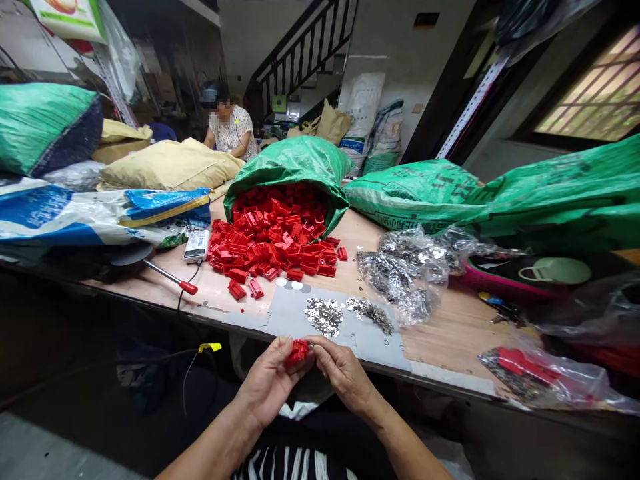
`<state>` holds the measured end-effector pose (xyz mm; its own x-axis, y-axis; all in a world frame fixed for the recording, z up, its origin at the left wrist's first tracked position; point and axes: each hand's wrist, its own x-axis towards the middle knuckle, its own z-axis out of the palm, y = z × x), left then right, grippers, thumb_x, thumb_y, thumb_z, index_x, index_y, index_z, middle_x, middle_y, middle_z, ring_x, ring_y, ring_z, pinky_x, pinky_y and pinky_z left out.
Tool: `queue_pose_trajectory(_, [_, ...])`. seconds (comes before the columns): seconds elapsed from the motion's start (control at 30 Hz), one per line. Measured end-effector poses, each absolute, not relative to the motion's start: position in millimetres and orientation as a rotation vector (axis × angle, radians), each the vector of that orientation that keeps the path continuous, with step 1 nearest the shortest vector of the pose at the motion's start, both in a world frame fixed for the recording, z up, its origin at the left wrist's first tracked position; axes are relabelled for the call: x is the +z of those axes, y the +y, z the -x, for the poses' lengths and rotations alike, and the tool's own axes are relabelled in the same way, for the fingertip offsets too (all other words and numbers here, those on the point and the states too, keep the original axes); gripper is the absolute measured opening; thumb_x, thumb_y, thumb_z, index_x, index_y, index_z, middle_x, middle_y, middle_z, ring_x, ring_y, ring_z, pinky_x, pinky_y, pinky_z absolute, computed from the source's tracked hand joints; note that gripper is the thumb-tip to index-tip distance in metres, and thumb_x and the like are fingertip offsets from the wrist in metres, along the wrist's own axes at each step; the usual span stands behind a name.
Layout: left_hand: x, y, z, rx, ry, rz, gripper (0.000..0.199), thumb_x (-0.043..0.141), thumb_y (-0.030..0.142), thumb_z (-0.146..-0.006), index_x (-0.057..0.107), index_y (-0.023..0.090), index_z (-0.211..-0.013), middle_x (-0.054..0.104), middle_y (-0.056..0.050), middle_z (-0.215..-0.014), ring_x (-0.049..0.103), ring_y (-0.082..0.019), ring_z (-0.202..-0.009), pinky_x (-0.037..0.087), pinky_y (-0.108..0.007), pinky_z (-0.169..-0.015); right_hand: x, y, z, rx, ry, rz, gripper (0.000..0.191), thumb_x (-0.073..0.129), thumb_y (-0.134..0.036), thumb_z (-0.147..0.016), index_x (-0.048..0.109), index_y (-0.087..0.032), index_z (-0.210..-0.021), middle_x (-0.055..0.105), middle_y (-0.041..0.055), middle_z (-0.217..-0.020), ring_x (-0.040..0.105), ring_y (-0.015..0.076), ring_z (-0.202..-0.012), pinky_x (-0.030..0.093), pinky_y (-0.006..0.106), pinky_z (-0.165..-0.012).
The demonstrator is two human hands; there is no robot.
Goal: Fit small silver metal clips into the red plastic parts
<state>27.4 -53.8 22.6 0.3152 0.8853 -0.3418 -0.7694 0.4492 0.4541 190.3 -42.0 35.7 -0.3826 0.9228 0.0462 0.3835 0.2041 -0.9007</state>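
Observation:
My left hand [270,377] is closed around a red plastic part [299,351], just in front of the table's near edge. Beside it, my right hand [343,373] has thumb and forefinger pinched at the part's right side; whatever is between those fingertips is too small to name. Beyond my hands, small silvery metal pieces [325,316] lie in a pile on a grey sheet [285,313], with a second, darker pile [373,313] to the right. A heap of red plastic parts [273,240] spills from an open green sack [300,157].
Clear bags of metal pieces [400,280] lie right of the piles. A red-tipped lever [187,287] and white device [197,245] are at the left. Green sacks [420,193] line the back right. Another person [233,130] sits across the table.

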Motion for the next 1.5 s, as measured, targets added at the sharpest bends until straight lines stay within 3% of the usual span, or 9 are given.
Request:
queue_pose_trajectory(0.1, [6, -57, -22, 1.064, 0.778, -0.462, 0.023, 0.072, 0.030, -0.074, 0.055, 0.016, -0.068, 0.065, 0.000, -0.076, 0.065, -0.013, -0.073, 0.052, -0.031, -0.082, 31, -41, -199, 1.084, -1.904, 1.314, 0.040, 0.033, -0.044, -0.097, 0.058, -0.022, -0.119, 0.047, -0.0044, -0.055, 0.048, 0.0120, -0.053, 0.039, 0.022, -0.054])
queue_pose_trajectory(0.2, [-23, -57, -15, 1.060, 1.020, -0.732, 0.026, 0.075, 0.036, -0.069, 0.059, 0.015, -0.070, 0.064, -0.002, -0.081, 0.062, -0.014, -0.071, 0.053, -0.027, -0.068, 30, -38, -211, 0.949, -1.931, 1.415, 0.038, 0.035, -0.042, -0.096, 0.058, -0.022, -0.119, 0.054, -0.0028, -0.061, 0.052, 0.0135, -0.057, 0.042, 0.024, -0.059])
queue_pose_trajectory(0.33, [-54, -56, -6, 1.026, 1.185, -0.980, 0.039, 0.079, 0.029, -0.061, 0.068, 0.018, -0.097, 0.064, -0.007, -0.101, 0.065, -0.018, -0.080, 0.051, -0.028, -0.076, 27, -26, -231, 0.674, -1.903, 1.602, 0.030, 0.042, -0.038, -0.093, 0.058, -0.024, -0.113, 0.068, 0.0029, -0.089, 0.062, 0.0184, -0.079, 0.046, 0.029, -0.072])
queue_pose_trajectory(0.47, [-50, -54, -1, 1.009, 1.190, -1.131, 0.032, 0.074, 0.029, -0.067, 0.070, 0.019, -0.097, 0.066, -0.008, -0.102, 0.065, -0.020, -0.084, 0.051, -0.029, -0.076, 22, -7, -251, 0.351, -1.893, 1.789, 0.024, 0.047, -0.027, -0.090, 0.059, -0.020, -0.109, 0.067, 0.0068, -0.106, 0.063, 0.0211, -0.092, 0.045, 0.032, -0.081])
queue_pose_trajectory(0.8, [-10, -16, 20, 1.292, 1.527, -1.678, 0.024, 0.056, 0.027, -0.083, 0.062, 0.020, -0.106, 0.068, -0.007, -0.097, 0.064, -0.021, -0.087, 0.051, -0.035, -0.080, 24, 29, -249, -0.021, -1.916, 2.154, 0.013, 0.050, -0.030, -0.089, 0.057, -0.021, -0.096, 0.066, 0.0038, -0.095, 0.063, 0.0186, -0.078, 0.038, 0.027, -0.061])
queue_pose_trajectory(0.9, [-9, 2, 27, 1.395, 1.798, -1.960, 0.035, 0.055, 0.023, -0.083, 0.056, 0.017, -0.118, 0.063, -0.012, -0.114, 0.057, -0.026, -0.106, 0.044, -0.043, -0.093, 21, 33, -246, -0.063, -1.933, 2.162, 0.011, 0.051, -0.030, -0.089, 0.057, -0.021, -0.091, 0.066, 0.0037, -0.094, 0.063, 0.0183, -0.076, 0.035, 0.027, -0.059])
queue_pose_trajectory(1.07, [-6, 28, 34, 1.139, 2.252, -2.103, 0.051, 0.058, 0.027, -0.082, 0.049, 0.011, -0.130, 0.055, -0.018, -0.127, 0.043, -0.034, -0.124, 0.033, -0.052, -0.102, 17, 32, -253, -0.044, -1.940, 2.116, 0.010, 0.050, -0.029, -0.088, 0.057, -0.021, -0.088, 0.067, 0.0032, -0.086, 0.063, 0.0185, -0.074, 0.034, 0.026, -0.057])
queue_pose_trajectory(1.27, [-5, 51, 34, 0.847, 2.301, -2.195, 0.058, 0.061, 0.031, -0.079, 0.047, 0.013, -0.133, 0.052, -0.017, -0.135, 0.022, -0.038, -0.137, 0.006, -0.064, -0.108, 12, 15, -263, -0.082, -1.967, 1.910, 0.010, 0.050, -0.023, -0.088, 0.059, -0.022, -0.092, 0.067, 0.0015, -0.092, 0.064, 0.0174, -0.080, 0.042, 0.025, -0.063])
queue_pose_trajectory(1.5, [-5, 58, 33, 0.799, 2.271, -2.270, 0.042, 0.059, 0.025, -0.079, 0.060, 0.014, -0.120, 0.064, -0.017, -0.118, 0.031, -0.038, -0.133, 0.006, -0.062, -0.109, 7, -7, -279, 0.005, -2.014, 1.813, 0.020, 0.047, -0.020, -0.088, 0.059, -0.024, -0.103, 0.066, 0.0007, -0.104, 0.065, 0.0174, -0.087, 0.048, 0.027, -0.071])
